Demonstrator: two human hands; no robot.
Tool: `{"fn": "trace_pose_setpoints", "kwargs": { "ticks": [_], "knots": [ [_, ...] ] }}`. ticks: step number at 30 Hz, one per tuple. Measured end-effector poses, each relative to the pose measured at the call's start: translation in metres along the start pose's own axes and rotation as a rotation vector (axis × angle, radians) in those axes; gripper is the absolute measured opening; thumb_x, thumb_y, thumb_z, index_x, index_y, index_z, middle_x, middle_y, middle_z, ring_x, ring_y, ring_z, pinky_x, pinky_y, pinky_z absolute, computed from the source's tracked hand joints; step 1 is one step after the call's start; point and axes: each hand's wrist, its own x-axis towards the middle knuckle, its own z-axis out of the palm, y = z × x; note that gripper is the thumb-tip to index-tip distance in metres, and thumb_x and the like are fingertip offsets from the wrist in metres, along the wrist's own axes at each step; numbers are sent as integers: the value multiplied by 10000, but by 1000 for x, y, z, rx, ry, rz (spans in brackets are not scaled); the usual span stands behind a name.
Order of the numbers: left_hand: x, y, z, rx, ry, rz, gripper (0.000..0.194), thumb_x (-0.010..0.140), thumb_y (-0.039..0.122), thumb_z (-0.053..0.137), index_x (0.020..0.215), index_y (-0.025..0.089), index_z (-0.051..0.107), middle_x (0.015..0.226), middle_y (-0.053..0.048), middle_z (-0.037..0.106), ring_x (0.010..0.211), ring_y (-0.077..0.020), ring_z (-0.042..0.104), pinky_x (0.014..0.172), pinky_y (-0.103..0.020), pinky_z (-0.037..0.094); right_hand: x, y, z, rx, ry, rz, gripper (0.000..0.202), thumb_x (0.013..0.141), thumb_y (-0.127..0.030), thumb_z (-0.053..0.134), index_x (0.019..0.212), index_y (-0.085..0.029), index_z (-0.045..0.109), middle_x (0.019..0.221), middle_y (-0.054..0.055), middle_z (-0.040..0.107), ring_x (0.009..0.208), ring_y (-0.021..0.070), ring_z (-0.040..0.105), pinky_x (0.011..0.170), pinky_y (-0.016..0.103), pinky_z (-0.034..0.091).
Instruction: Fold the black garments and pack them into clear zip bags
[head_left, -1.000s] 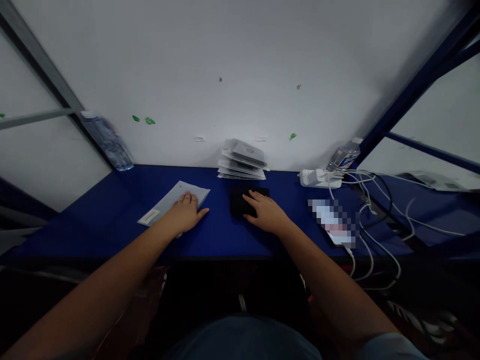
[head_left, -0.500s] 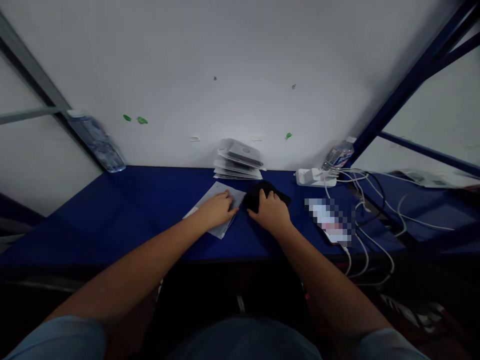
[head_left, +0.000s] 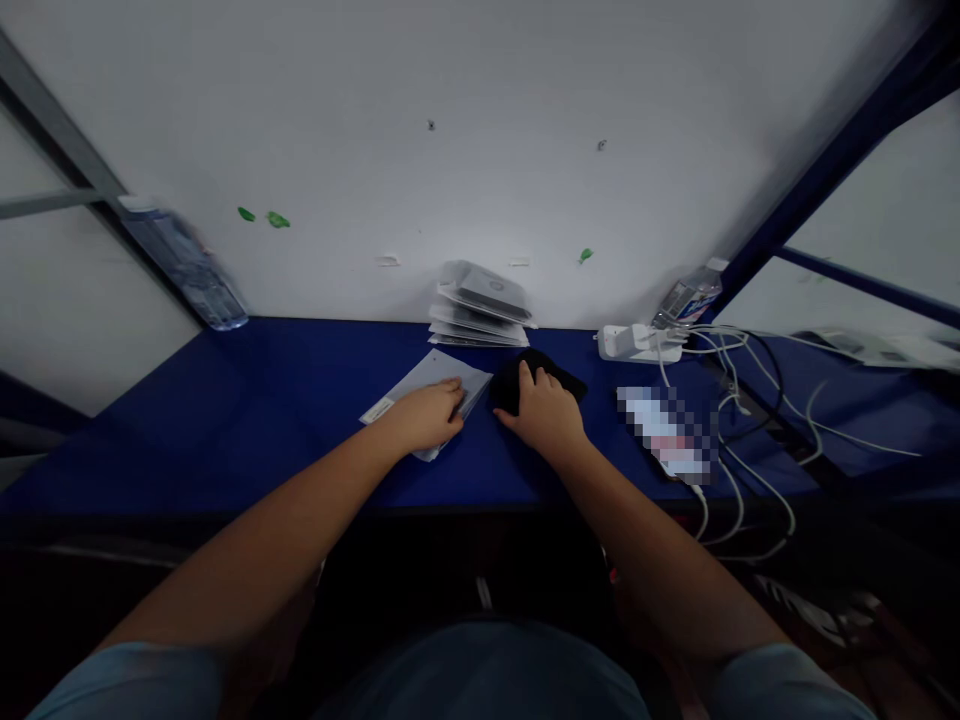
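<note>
A frosted plastic zip bag (head_left: 420,375) with a pale label strip lies on the blue desk. My left hand (head_left: 431,415) grips its right part, fingers closed together and the thumb drawn in. The bag's right side bends up a little at the fingers. Just to the right, a flat black piece (head_left: 529,362), perhaps cloth, lies on the desk; its exact kind is too dark to tell. On top of it rests my right hand (head_left: 551,410), fingers stretched out and thumb apart. Behind both hands, against the wall, stands a stack of similar bags (head_left: 484,305) holding dark flat contents.
On the right are a phone (head_left: 667,440) on a charging cable, a white power strip (head_left: 637,343), tangled cables (head_left: 742,490) and a tilted bottle (head_left: 690,295). A large clear bottle (head_left: 187,265) stands at the back left. Blue desk surface (head_left: 225,420) extends left.
My left hand's fingers and thumb have drawn together on the zip bag, and its right side now bends. My right hand stays on the black piece. The camera view has shifted slightly.
</note>
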Motion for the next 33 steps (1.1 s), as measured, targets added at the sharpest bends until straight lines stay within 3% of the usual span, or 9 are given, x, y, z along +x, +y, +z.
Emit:
{"fn": "trace_pose_setpoints", "kwargs": {
  "ticks": [2,6,10,15,17,20,23,27,33],
  "knots": [
    [-1,3,1,19,-13,4,553,869,249,494,1397,93,542,1566,-178,442,1455,-286,425,1181,-361,365,0,-1,0,-14,-32,-8,882,897,-553,635,1535,-33,317,1450,341,487,1302,418,519,976,490,483],
    [-2,8,4,25,-15,-7,625,841,204,495,1453,76,478,1580,-192,408,1476,-292,386,1203,-381,339,0,-5,0,-80,-38,-7,632,966,-364,545,1475,-16,408,1422,344,518,1279,400,552,932,463,508],
    [-1,9,3,5,-2,-21,523,881,195,440,1376,78,557,1540,-190,467,1448,-291,433,1173,-394,384,0,-6,-3,-106,-16,-24,529,929,-272,544,1403,-42,496,1360,297,589,1221,364,598,900,424,526],
    [1,12,-2,-37,33,-110,448,926,204,394,1301,105,620,1533,-153,491,1387,-266,518,1115,-356,442,1,-3,-9,-37,-17,0,331,959,-256,466,1188,-85,632,1136,209,705,1046,303,678,821,368,536],
    [1,15,-2,-51,56,-152,430,936,200,388,1275,120,640,1529,-137,504,1348,-258,559,1092,-336,458,0,-3,-12,2,7,47,349,989,-294,423,1193,-103,631,1091,184,720,970,282,695,794,352,533],
    [2,19,-1,-85,70,-176,390,945,195,387,1187,142,689,1466,-123,577,1260,-254,630,1048,-322,485,-5,-8,-14,55,99,42,463,1015,-339,369,1369,-97,544,1180,182,699,996,282,685,818,353,529],
    [3,21,-2,-149,83,-195,369,951,204,388,1128,153,708,1322,-122,683,1131,-255,697,979,-329,521,-10,-17,-14,62,132,-75,546,1004,-350,378,1473,-82,459,1292,193,636,1070,298,646,840,367,532],
    [4,20,-3,-221,107,-230,402,945,181,388,1242,148,657,1149,-114,757,1062,-255,720,916,-334,540,-16,-28,-11,-22,83,-209,576,983,-336,411,1476,-41,461,1231,209,617,1080,313,603,798,371,541],
    [5,19,-3,-250,107,-285,412,954,167,408,1271,132,669,1367,-121,658,1231,-239,649,1049,-302,481,-24,-33,-9,-108,93,-230,565,981,-253,410,1483,6,423,1141,214,616,1013,291,594,762,362,535]
  ]
}}
